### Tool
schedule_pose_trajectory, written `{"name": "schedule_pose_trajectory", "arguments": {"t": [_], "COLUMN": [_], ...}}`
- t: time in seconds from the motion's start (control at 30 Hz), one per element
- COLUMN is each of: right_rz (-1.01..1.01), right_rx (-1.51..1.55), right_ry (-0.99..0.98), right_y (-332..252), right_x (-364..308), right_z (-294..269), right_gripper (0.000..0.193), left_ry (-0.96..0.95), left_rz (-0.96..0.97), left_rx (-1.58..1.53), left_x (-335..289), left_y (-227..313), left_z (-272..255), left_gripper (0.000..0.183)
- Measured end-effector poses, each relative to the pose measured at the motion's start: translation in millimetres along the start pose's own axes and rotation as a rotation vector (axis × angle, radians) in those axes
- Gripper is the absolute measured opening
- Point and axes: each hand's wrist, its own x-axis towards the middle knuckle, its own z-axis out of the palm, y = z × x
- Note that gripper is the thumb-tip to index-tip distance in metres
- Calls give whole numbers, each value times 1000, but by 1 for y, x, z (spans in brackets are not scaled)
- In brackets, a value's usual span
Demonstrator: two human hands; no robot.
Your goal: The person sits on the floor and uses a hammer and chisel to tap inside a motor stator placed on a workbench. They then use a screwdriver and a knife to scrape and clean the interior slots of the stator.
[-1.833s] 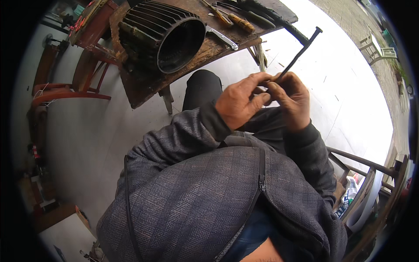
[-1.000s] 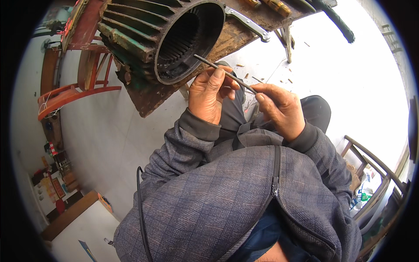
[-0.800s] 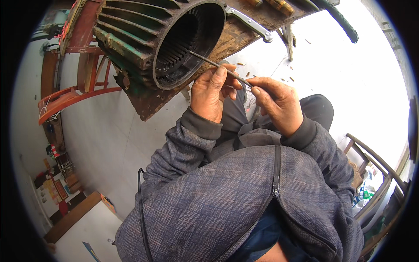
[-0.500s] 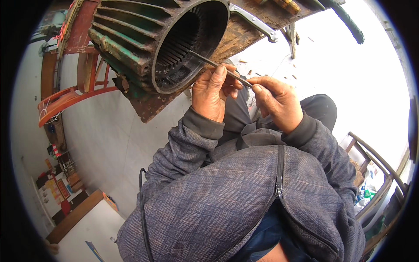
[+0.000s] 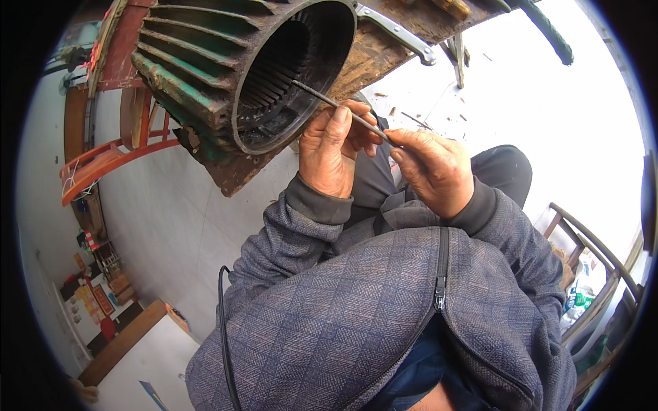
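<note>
A thin dark metal rod (image 5: pixel 321 96) slants from my hands into the open mouth of a finned green motor housing (image 5: pixel 188 68). Its far tip lies near the slotted inner wall of the housing. My left hand (image 5: pixel 332 142) is closed round the middle of the rod, thumb on top, just outside the rim. Farther back, at the rod's near end, my right hand (image 5: pixel 436 164) pinches it between thumb and fingers. The housing rests on its side on a worn wooden bench (image 5: pixel 373 58), its mouth turned toward me.
Locking pliers (image 5: pixel 397 34) lie on the bench beside the housing. A dark green bar (image 5: pixel 546 31) juts past the bench end. Small scraps litter the pale floor on the right. An orange-red chair (image 5: pixel 103 164) stands at left, a wooden chair (image 5: pixel 593 253) at right.
The housing sits slightly farther left and lower in view. My right hand has turned a little, its fingers lying flatter along the rod. Both hands keep their hold.
</note>
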Motion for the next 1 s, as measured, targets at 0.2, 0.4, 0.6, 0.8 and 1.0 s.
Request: {"name": "schedule_pose_trajectory", "arguments": {"t": [0.2, 0.4, 0.6, 0.8, 1.0], "right_rz": [371, 120, 253, 146, 43], "right_rx": [191, -12, 40, 16, -52], "right_ry": [8, 24, -22, 29, 51], "right_y": [-3, -2, -1, 3, 9], "right_x": [1, 1, -2, 2, 5], "right_z": [6, 6, 4, 8, 9], "right_gripper": [24, 22, 20, 20, 20], "left_ry": [57, 134, 123, 67, 58], "left_rz": [-62, -80, -92, -41, -22], "left_rx": [73, 137, 141, 141, 135], "left_x": [2, 3, 0, 4, 7], "left_y": [3, -1, -1, 3, 3], "left_z": [0, -1, 3, 3, 8], "left_gripper": [31, 34, 37, 42, 43]}}
